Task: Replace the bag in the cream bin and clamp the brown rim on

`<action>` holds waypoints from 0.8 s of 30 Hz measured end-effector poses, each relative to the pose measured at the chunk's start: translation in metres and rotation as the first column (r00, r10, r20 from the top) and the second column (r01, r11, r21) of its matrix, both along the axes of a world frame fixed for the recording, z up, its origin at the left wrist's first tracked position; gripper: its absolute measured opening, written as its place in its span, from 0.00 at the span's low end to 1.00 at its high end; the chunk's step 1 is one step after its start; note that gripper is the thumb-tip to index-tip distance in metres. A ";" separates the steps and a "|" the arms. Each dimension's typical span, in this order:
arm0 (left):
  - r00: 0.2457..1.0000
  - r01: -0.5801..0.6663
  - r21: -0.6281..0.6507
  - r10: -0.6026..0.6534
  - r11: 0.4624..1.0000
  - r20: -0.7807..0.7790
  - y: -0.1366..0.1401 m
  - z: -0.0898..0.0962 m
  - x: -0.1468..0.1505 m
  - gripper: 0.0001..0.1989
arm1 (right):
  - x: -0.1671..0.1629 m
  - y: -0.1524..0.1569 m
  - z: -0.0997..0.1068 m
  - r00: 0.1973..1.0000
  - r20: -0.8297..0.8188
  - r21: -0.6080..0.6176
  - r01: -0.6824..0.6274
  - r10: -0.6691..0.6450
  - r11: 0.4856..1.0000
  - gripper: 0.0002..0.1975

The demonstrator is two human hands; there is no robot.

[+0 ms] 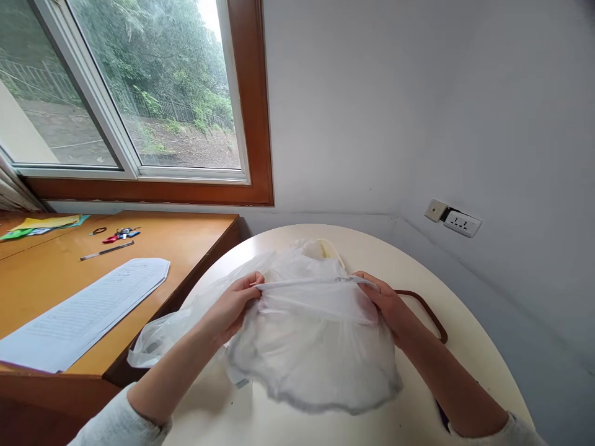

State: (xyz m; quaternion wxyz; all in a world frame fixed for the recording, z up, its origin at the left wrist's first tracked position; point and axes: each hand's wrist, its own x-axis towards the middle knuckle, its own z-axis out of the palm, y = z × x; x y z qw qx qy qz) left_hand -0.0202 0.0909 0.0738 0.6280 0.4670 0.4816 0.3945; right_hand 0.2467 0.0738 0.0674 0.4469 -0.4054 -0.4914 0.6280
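White, see-through material (320,359) droops to a wavy grey edge (320,407).

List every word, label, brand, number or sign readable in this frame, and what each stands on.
Nothing can be read.
Papers on the wooden desk: lines of text, too small and blurred to read.
Thin white material being held: no lettering can be made out.
Wall socket: no lettering can be made out.

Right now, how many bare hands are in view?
2: the bare left hand pinches the left side of the sheer white material with a grey edge; the bare right hand holds its right side.
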 end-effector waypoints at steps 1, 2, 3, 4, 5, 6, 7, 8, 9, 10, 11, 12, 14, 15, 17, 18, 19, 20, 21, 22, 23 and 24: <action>1.000 0.003 -0.027 -0.003 1.000 -0.008 0.001 0.004 0.000 0.09 | -0.001 0.001 0.004 0.999 0.027 -0.014 0.028 -0.027 1.000 0.12; 0.999 0.021 -0.037 -0.022 0.999 -0.033 0.001 0.008 0.000 0.09 | -0.001 0.002 0.008 0.997 0.057 -0.021 0.057 -0.055 0.998 0.12; 0.996 0.055 -0.033 -0.058 0.998 -0.074 0.001 0.013 0.000 0.08 | -0.001 0.002 0.013 0.993 0.087 -0.020 0.076 -0.074 0.997 0.13; 0.986 0.106 -0.016 -0.107 0.994 -0.130 -0.001 0.018 0.000 0.08 | 0.000 0.003 0.017 0.990 0.120 -0.010 0.081 -0.079 0.997 0.13; 0.967 0.166 0.015 -0.159 0.986 -0.199 -0.003 0.024 -0.001 0.08 | 0.002 0.003 0.022 0.985 0.157 0.011 0.069 -0.069 0.998 0.13; 0.938 0.231 0.061 -0.205 0.971 -0.280 -0.005 0.029 -0.002 0.08 | 0.005 0.003 0.027 0.978 0.203 0.038 0.034 -0.041 0.999 0.14; 0.897 0.299 0.109 -0.240 0.948 -0.372 -0.009 0.033 -0.003 0.09 | 0.008 0.003 0.031 0.966 0.259 0.072 -0.015 -0.004 0.997 0.14; 0.844 0.364 0.154 -0.255 0.918 -0.472 -0.012 0.037 -0.004 0.11 | 0.012 0.002 0.035 0.945 0.327 0.113 -0.066 0.026 0.991 0.14; 0.783 0.414 0.196 -0.238 0.889 -0.574 -0.015 0.039 -0.005 0.15 | 0.015 0.001 0.039 0.914 0.405 0.153 -0.114 0.043 0.982 0.15; 0.714 0.449 0.228 -0.193 0.864 -0.673 -0.018 0.040 -0.005 0.19 | 0.018 0.000 0.042 0.871 0.489 0.188 -0.156 0.045 0.970 0.17; 0.635 0.469 0.249 -0.127 0.848 -0.762 -0.020 0.040 -0.005 0.23 | 0.020 -0.002 0.043 0.818 0.573 0.211 -0.191 0.037 0.959 0.20; 0.550 0.478 0.262 -0.053 0.839 -0.833 -0.021 0.039 -0.005 0.25 | 0.021 -0.004 0.043 0.758 0.652 0.226 -0.211 0.013 0.951 0.24; 0.406 0.483 0.289 0.081 0.827 -0.910 -0.019 0.035 -0.005 0.18 | 0.020 -0.006 0.041 0.636 0.768 0.259 -0.209 -0.070 0.943 0.28; 0.372 0.483 0.311 0.130 0.819 -0.919 -0.017 0.033 -0.005 0.11 | 0.019 -0.006 0.038 0.588 0.799 0.292 -0.199 -0.124 0.936 0.27; 0.419 0.461 0.401 0.204 0.791 -0.885 -0.012 0.029 -0.006 0.07 | 0.018 -0.004 0.032 0.537 0.810 0.388 -0.187 -0.237 0.903 0.17; 0.489 0.426 0.465 0.234 0.776 -0.840 -0.009 0.028 -0.007 0.07 | 0.017 -0.001 0.030 0.530 0.798 0.437 -0.181 -0.287 0.881 0.12; 0.576 0.371 0.527 0.255 0.765 -0.776 -0.006 0.028 -0.007 0.07 | 0.017 0.002 0.028 0.535 0.778 0.481 -0.171 -0.329 0.860 0.09; 0.671 0.297 0.571 0.258 0.766 -0.695 -0.003 0.028 -0.008 0.06 | 0.018 0.006 0.026 0.552 0.750 0.519 -0.148 -0.365 0.842 0.09; 0.763 0.208 0.584 0.243 0.785 -0.599 -0.001 0.029 -0.007 0.04 | 0.018 0.009 0.026 0.580 0.712 0.549 -0.108 -0.396 0.829 0.09; 0.845 0.115 0.558 0.215 0.822 -0.490 0.001 0.030 -0.007 0.04 | 0.019 0.013 0.026 0.622 0.665 0.565 -0.056 -0.414 0.823 0.09; 0.910 0.025 0.501 0.188 0.865 -0.369 0.003 0.031 -0.005 0.05 | 0.020 0.017 0.026 0.672 0.613 0.560 0.001 -0.415 0.829 0.08; 0.954 -0.054 0.426 0.173 0.903 -0.244 0.006 0.032 -0.002 0.07 | 0.020 0.020 0.026 0.728 0.558 0.535 0.053 -0.399 0.843 0.07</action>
